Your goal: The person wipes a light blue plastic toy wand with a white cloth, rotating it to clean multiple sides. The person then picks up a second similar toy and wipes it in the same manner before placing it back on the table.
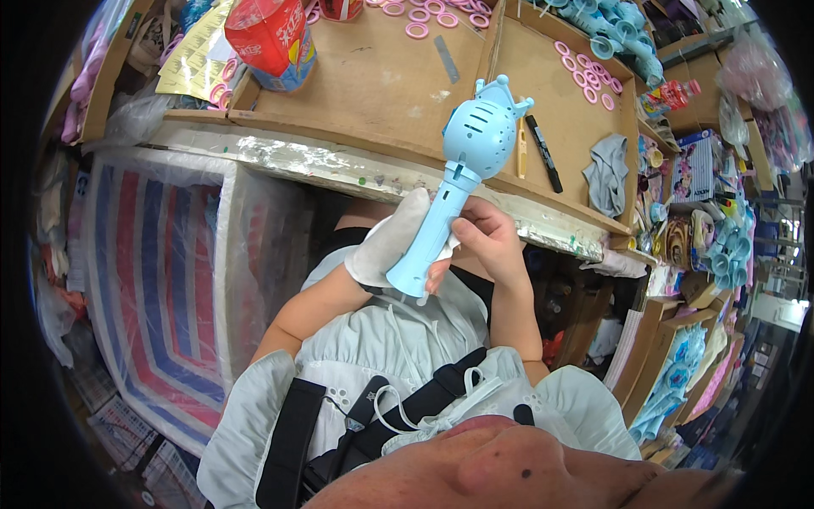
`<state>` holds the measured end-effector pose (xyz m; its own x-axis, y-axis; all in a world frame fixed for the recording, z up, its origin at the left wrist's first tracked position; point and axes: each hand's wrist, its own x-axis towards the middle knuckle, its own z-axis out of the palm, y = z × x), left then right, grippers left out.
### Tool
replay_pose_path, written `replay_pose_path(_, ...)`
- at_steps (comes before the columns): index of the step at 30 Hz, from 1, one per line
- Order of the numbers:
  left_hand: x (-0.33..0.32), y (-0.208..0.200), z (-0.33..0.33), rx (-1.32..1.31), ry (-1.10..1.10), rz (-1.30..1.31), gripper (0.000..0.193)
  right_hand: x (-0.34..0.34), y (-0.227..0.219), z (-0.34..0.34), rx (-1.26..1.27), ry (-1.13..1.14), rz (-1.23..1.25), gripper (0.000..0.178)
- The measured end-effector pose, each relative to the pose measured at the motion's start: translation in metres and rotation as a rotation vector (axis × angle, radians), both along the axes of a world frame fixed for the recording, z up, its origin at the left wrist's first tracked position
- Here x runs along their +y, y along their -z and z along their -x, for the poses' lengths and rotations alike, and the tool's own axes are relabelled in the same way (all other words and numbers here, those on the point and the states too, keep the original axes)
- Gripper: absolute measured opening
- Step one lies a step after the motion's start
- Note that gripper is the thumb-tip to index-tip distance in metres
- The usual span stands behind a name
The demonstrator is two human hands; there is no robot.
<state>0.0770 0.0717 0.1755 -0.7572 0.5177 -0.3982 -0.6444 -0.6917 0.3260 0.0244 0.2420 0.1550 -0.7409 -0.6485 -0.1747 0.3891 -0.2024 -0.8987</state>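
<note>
A pale blue toy wand (460, 176) slanted up from the person's lap, its round head over the cardboard tray (373, 76).
In the head view, the gloved left hand (381, 250) was curled round the handle (435, 229); the right hand (492, 242) sat against its other side, thumb and fingers narrowed, whether gripping I couldn't tell. It looked like hollow plastic: probably light, stiff, slightly slippery, best held by the handle, the crown prongs (502, 81) likeliest to snap.

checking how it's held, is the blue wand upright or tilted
Tilted: in this view, the blue wand slants rightward from handle end to round head, gripped by the gloved left hand.
</note>
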Motion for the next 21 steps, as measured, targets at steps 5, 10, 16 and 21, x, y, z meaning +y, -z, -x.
replay_pose_path(5,-0.004,0.001,0.001,0.02,0.079,0.006,0.063,0.008,-0.007,0.005,0.094,-0.017,-0.144,0.016)
replay_pose_path(10,-0.003,-0.003,-0.001,-0.009,0.091,0.078,0.066,0.005,-0.005,0.003,0.199,0.134,-0.103,0.014)
replay_pose_path(16,-0.003,0.001,0.003,0.011,0.014,0.019,0.064,0.038,-0.004,0.018,0.086,0.284,0.246,0.013)
replay_pose_path(21,-0.003,0.003,0.005,0.085,-0.087,0.172,0.048,0.093,0.003,0.015,-0.053,0.247,0.273,0.023)
